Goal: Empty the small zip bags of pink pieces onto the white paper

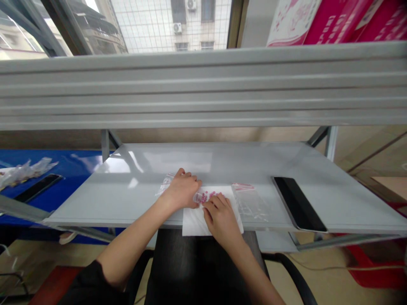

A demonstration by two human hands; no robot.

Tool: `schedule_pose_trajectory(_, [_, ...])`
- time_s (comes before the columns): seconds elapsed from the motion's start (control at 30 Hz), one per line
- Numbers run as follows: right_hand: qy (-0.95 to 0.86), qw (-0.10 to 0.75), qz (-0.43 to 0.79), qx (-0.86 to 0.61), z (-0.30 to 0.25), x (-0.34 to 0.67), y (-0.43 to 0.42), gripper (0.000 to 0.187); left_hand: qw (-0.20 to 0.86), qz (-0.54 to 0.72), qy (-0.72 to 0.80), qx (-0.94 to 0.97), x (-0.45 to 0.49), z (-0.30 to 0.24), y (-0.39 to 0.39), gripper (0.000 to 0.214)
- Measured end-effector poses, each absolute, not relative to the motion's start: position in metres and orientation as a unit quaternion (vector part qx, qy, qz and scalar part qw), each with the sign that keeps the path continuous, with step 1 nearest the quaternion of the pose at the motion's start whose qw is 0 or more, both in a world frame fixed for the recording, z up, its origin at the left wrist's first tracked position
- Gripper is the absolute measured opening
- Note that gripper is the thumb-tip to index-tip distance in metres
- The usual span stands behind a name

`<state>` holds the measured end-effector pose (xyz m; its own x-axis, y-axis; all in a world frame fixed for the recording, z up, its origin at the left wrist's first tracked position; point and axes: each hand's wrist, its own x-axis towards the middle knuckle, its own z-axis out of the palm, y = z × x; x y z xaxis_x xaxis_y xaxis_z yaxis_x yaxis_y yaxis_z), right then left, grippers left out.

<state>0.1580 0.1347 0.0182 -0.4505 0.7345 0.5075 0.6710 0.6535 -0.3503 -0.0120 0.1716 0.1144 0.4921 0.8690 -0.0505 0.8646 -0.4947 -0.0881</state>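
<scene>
Small pink beads lie in a loose group on a white sheet of paper at the table's front edge. Over the paper's left side, my left hand is closed around a clear plastic bag, which shows by the thumb with some pink beads at it. Left of this hand lies more crumpled clear plastic; whether it is the same bag cannot be told. My right hand rests over the paper, its curled fingertips together at the beads. Anything between those fingertips is too small to make out.
To the right lie a clear zip bag with a red-striped top and a black tablet-like device. A grey shelf edge crosses above the white table. At left, a blue table holds a phone and plastic bags.
</scene>
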Motion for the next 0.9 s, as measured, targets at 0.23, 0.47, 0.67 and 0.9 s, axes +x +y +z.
schedule_pose_trajectory(0.23, [-0.838, 0.361, 0.044, -0.407, 0.011, 0.158, 0.135, 0.017, 0.029, -0.003, -0.503, -0.864, -0.015, 0.112, 0.171, 0.034])
schedule_pose_trajectory(0.47, [-0.797, 0.427, 0.098, -0.415, 0.028, 0.167, 0.122, 0.014, 0.047, -0.149, -0.554, -0.818, -0.034, 0.097, 0.139, 0.049])
schedule_pose_trajectory(0.67, [-0.598, 0.517, 0.451, -0.416, 0.049, 0.17, 0.09, 0.038, 0.036, -0.409, -0.532, -0.741, 0.014, 0.065, 0.079, 0.054])
schedule_pose_trajectory(0.9, [-0.543, 0.476, 0.532, -0.441, 0.061, 0.188, 0.072, 0.027, -0.178, -0.463, -0.538, -0.681, 0.042, 0.058, 0.044, 0.074])
